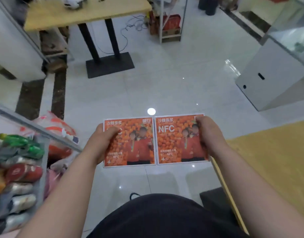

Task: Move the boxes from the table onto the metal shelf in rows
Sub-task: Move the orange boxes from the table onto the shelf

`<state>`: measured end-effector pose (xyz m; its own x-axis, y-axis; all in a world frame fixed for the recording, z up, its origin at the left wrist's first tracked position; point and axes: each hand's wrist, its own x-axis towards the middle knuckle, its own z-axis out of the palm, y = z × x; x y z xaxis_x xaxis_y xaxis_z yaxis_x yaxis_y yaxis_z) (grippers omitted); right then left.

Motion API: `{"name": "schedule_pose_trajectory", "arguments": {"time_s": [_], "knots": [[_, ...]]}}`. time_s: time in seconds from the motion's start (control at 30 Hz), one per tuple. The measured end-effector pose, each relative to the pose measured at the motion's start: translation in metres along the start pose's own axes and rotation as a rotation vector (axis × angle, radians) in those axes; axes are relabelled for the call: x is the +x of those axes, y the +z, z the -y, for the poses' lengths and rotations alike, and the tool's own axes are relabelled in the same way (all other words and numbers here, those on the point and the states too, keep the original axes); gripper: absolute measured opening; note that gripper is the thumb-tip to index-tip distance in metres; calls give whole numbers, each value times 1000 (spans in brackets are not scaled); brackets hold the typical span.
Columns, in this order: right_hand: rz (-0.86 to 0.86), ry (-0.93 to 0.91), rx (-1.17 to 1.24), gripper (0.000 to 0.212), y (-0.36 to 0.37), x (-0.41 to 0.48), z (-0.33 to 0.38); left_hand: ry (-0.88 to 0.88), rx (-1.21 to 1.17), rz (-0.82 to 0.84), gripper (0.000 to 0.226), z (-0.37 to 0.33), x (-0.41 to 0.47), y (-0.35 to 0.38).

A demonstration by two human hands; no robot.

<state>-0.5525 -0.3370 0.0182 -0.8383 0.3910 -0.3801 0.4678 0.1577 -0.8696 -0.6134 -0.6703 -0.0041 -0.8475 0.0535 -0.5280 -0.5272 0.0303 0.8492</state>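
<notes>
Head view showed the left hand (103, 143) gripping the left orange box (135, 143) and the right hand (207, 134) gripping the right orange box (175, 143), side by side above the tiled floor (165, 91). Both boxes read "NFC" and "沙棘原浆", faces up, tops pointing away.

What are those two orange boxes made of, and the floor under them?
The orange boxes look like printed cardboard with a slightly glossy coating: sharp edges, white borders, full-colour print. The floor seems to be glazed ceramic tile or polished stone: it mirrors bright lights and shows thin joint lines.
</notes>
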Motion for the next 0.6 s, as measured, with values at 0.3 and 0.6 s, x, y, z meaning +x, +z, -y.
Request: {"name": "schedule_pose_trajectory", "arguments": {"time_s": [0.3, 0.6], "knots": [[326, -209, -130, 53, 181, 47, 96, 63, -174, -342, 48, -24, -10, -156], [768, -339, -164, 65, 317, 93, 187, 82, -325, -713, 32, -46, -23, -228]]}}
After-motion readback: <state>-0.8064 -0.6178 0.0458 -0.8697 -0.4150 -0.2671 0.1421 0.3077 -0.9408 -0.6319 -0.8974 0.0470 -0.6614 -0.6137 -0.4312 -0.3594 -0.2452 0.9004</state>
